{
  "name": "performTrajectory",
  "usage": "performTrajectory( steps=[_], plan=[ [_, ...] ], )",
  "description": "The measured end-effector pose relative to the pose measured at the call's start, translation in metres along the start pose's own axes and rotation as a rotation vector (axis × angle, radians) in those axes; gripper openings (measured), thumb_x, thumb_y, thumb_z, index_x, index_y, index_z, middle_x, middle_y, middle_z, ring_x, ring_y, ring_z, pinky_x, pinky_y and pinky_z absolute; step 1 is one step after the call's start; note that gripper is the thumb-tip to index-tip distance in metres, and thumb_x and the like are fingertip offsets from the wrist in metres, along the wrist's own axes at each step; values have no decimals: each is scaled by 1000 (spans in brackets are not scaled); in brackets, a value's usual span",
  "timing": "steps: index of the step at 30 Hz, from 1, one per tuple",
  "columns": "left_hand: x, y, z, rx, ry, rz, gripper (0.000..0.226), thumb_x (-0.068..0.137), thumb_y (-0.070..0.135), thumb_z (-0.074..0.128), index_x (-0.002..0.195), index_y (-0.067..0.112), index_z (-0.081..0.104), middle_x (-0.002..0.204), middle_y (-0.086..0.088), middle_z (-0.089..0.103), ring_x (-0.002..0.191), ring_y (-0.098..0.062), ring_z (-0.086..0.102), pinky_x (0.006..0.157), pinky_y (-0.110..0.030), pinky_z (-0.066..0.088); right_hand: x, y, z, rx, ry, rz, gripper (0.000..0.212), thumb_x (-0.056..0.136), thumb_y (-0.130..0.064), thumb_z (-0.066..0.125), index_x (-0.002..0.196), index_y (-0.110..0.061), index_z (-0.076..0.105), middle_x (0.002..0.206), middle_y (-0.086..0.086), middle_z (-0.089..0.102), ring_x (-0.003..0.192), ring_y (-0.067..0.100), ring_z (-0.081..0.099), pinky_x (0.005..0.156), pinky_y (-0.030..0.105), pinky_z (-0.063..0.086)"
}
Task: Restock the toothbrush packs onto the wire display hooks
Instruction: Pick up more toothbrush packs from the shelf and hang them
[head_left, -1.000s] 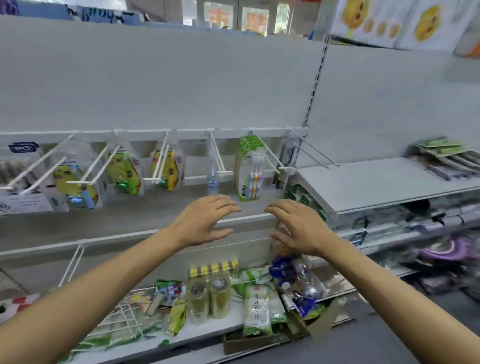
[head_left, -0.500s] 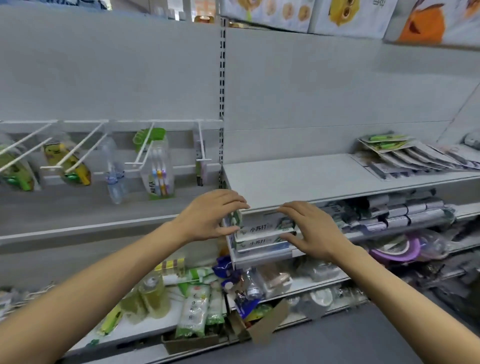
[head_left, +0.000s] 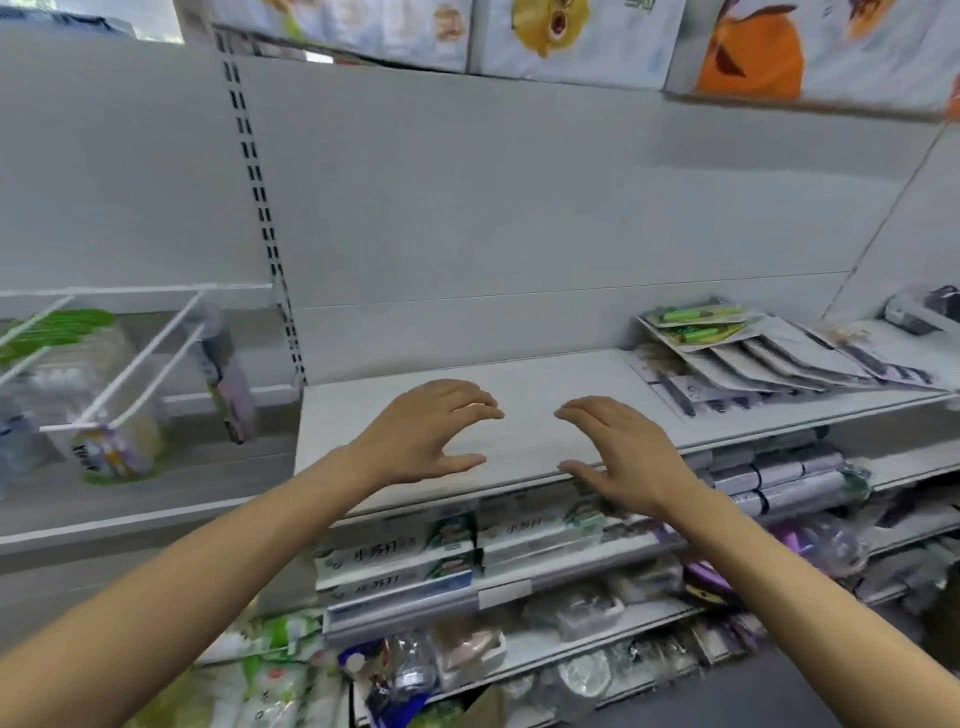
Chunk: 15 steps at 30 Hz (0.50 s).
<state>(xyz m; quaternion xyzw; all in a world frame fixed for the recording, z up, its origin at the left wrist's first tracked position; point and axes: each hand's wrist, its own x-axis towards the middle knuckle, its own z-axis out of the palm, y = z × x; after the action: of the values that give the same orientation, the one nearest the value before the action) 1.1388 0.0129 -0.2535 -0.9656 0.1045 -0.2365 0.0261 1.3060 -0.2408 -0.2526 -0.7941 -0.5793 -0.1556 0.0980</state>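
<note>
2 hands, L & R, empty, fingers loose; now over shelf.

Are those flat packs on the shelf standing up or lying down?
Lying down. The flat packs lie fanned out, overlapping, on the white shelf, with the green-printed one on top at the back.

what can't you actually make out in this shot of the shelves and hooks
- Toothbrush pack hanging on the wire hooks, head view: motion blur smears its print, and the left edge cuts off the rest of the rack.
- Fanned flat packs on the white shelf: too blurred to identify.
- Boxes beneath: partly hidden by both forearms.
- Left hand and right hand: clearly empty.
</note>
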Motion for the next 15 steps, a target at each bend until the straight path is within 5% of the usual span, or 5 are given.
performTrajectory(
  steps=[10, 15],
  plan=[
    [168, 31, 89, 8, -27, -58, 47, 92, 56, 56, 131, 32, 55, 137, 12, 54, 127, -10, 49, 101, -25, 41, -4, 199, -5, 38, 23, 82, 58, 89, -54, 57, 135, -18, 56, 137, 1, 58, 128, 25, 53, 100, 38, 46],
    [256, 43, 132, 102, -109, -37, 52, 90, 54, 59, 135, 30, 51, 141, 7, 53, 129, -16, 49, 103, -34, 44, 1, 296, -8, 100, 48, 113, 50, 92, -42, 63, 135, -17, 56, 135, 1, 57, 126, 24, 50, 95, 40, 51]
  ],
)
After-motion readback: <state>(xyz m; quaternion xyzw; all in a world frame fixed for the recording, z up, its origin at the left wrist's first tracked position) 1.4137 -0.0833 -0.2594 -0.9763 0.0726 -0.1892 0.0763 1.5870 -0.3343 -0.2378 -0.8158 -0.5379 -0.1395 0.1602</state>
